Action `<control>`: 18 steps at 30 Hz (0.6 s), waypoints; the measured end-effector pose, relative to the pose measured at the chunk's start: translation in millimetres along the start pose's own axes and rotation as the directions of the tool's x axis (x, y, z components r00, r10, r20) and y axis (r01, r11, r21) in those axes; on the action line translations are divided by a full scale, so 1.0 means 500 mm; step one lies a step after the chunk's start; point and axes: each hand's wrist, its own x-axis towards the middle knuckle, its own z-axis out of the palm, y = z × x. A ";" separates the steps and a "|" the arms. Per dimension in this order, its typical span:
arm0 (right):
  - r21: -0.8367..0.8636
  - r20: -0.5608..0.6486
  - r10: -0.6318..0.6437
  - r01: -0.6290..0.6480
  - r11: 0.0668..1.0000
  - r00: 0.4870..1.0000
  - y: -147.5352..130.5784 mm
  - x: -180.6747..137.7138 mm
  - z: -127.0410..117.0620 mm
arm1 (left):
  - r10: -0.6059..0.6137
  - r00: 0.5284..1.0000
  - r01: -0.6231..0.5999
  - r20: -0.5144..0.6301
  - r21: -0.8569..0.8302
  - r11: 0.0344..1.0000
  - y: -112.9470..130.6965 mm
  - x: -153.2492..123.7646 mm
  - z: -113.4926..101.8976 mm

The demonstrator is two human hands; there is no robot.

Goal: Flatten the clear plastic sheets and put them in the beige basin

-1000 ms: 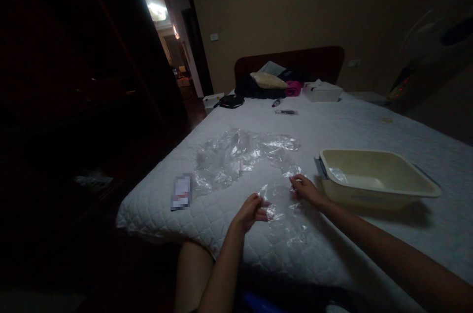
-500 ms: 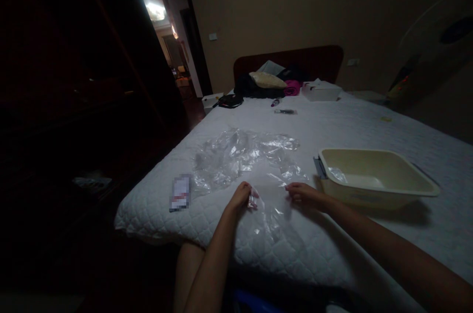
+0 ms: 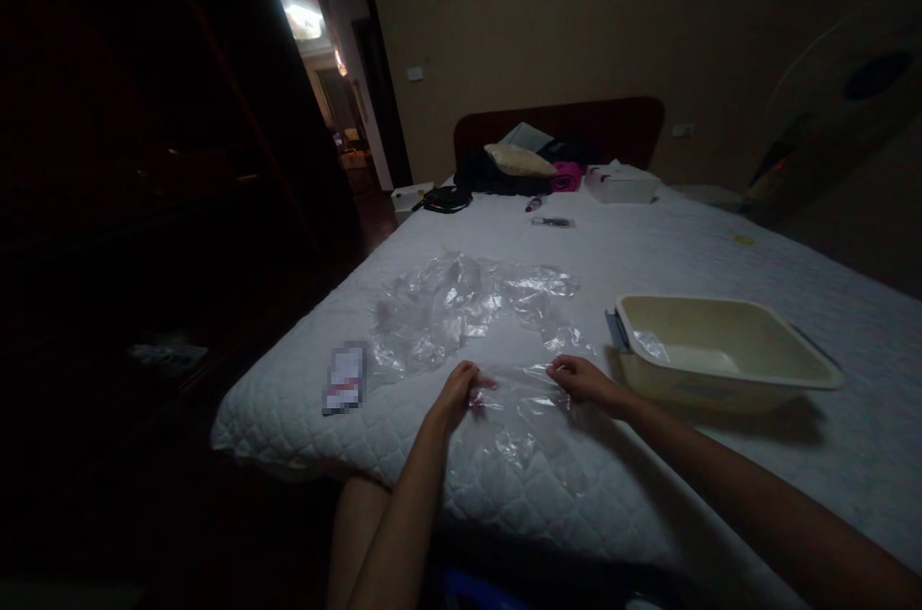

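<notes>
A clear plastic bag (image 3: 522,408) lies on the white quilted bed (image 3: 648,255) in front of me. My left hand (image 3: 459,391) pinches its left top corner, fingers closed on the film. My right hand (image 3: 582,379) pinches the right top corner, so the bag's upper edge is stretched between them. A heap of more crumpled clear plastic bags (image 3: 461,307) sits just beyond my hands. A small flat packet (image 3: 344,378) lies to the left of my left hand.
A cream plastic basin (image 3: 720,353) stands right of my right hand, a bit of clear plastic inside. Dark clothes, a pillow, a pink item and a white box (image 3: 620,183) sit by the headboard. The bed edge drops to a dark floor at left. My knee is below.
My left hand moved up and left with the bag's corner, and my right hand drew slightly nearer; the bag is now spread flatter between them.
</notes>
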 end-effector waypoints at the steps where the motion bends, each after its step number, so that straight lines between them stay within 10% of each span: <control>1: -0.024 -0.027 -0.026 0.025 0.999 0.999 -0.003 0.002 -0.004 | -0.013 1.000 0.013 0.016 -0.013 1.000 0.006 0.003 -0.002; 9: -0.021 -0.167 0.039 -0.043 0.999 0.985 0.026 0.019 -0.040 | -0.057 0.997 0.055 0.061 0.026 0.998 0.026 0.037 0.009; 18: -0.102 -0.052 0.059 -0.064 0.993 0.997 0.061 0.015 -0.026 | -0.154 0.982 0.145 0.110 0.086 0.986 0.023 0.042 0.020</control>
